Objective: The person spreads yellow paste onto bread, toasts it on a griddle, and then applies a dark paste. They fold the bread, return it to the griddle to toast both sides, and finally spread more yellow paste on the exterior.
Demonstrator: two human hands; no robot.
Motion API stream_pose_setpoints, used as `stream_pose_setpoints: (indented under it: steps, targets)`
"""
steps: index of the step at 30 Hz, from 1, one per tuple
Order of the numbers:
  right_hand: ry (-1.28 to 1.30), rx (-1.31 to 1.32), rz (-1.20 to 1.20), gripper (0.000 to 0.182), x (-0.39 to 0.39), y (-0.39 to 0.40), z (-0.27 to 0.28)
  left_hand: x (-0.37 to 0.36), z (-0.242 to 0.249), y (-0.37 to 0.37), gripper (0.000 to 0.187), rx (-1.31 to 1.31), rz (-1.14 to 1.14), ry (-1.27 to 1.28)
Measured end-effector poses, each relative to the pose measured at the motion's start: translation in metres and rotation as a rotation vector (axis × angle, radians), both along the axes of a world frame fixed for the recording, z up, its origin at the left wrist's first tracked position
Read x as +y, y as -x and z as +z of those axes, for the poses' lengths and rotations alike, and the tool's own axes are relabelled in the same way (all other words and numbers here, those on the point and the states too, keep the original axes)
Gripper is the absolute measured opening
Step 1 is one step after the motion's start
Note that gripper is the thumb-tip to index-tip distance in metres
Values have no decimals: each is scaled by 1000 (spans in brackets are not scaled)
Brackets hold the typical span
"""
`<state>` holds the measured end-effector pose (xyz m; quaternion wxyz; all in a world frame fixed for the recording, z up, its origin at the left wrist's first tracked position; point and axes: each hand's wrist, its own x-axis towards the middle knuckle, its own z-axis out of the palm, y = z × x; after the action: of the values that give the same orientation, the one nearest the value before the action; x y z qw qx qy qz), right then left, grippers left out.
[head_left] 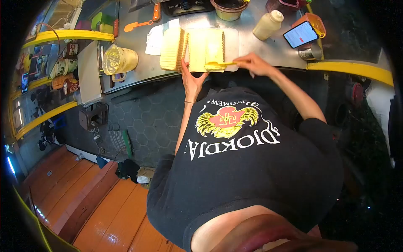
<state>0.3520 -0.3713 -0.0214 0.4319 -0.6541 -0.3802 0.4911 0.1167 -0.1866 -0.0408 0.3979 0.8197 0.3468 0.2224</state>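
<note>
My right hand (255,65) is closed round the handle of a yellow spatula (222,64). The spatula's blade lies on the near edge of an opened-out piece of bread (205,44) with pale yellow spread on it. This bread sits on a white board (233,48). At the near edge, my left hand (193,84) has its thumb and fingers spread apart, touching the bread. Just left of it stands a ridged bread loaf (172,50). Further left is a clear tub (120,60) smeared with yellow spread.
On the metal counter (142,40) lie an orange spatula (138,26) and an orange-handled tool (157,12). A stove (184,6) and a brown pot (229,10) stand behind. To the right are a cream-coloured bottle (268,25), a phone (300,34) and a can (310,52).
</note>
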Motion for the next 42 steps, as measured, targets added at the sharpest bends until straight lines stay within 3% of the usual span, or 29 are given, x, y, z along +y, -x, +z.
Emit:
stream_pose_setpoints:
  steps: [2,5,7,10,11,13,15,17,18,19,21,23,24,25,27,30,31,33,36,37,39,40,42]
  targets:
    - [-12,20,25,33,-4,3,-2,2,-7,6,111,-21,-8,20]
    - [-121,-39,-197,32,12,-24,1,5,-9,10,111,-56,-31,59]
    - [-115,-372,-273,30,30,-44,14,4,-2,8,111,-62,-17,191]
    - [-306,-532,-156,28,26,-40,6,2,-7,7,110,-59,-19,106]
    - [-313,-530,-145,28,19,-35,5,3,-5,7,110,-55,1,115]
    - [-126,-388,184,27,-7,-9,24,4,-6,6,110,-71,23,140]
    - [-133,-334,155,28,-10,-3,27,0,-6,8,110,-75,35,180]
    - [-180,-313,-70,30,2,-18,23,-2,-2,7,110,-63,42,151]
    - [-28,-223,-165,32,13,-32,10,-3,-3,7,110,-87,39,151]
    - [-156,-235,-281,34,22,-40,-1,-3,-5,5,110,-81,39,153]
    - [-119,-186,-278,32,28,-43,-3,-1,-5,8,110,-29,44,109]
    - [-204,-275,-63,30,12,-25,-28,1,-11,8,111,-93,40,149]
    - [-57,-223,-28,29,-1,0,12,3,-13,10,111,-108,42,168]
    - [-205,-281,-10,29,-6,10,2,2,-14,7,111,-127,38,192]
    - [-194,-331,45,29,-13,10,3,2,-16,9,111,-103,38,142]
    - [22,-240,-127,28,-1,3,31,-2,-2,8,110,-88,42,151]
    - [-287,-367,-233,28,5,-1,11,-1,-2,9,111,-91,39,158]
    - [-252,-424,-77,27,-10,4,-5,3,-11,9,111,-72,43,143]
    - [-225,-568,166,26,-27,29,23,6,-18,6,112,-77,50,130]
    - [-225,-575,170,26,-24,24,23,5,-16,7,112,-82,50,133]
    - [-166,-395,-104,25,-19,21,19,0,-13,12,112,-79,58,141]
    - [-117,-469,-151,25,-16,20,24,-1,-10,11,112,-69,55,132]
    - [-182,-502,-32,26,-21,24,20,3,-7,8,111,-77,41,103]
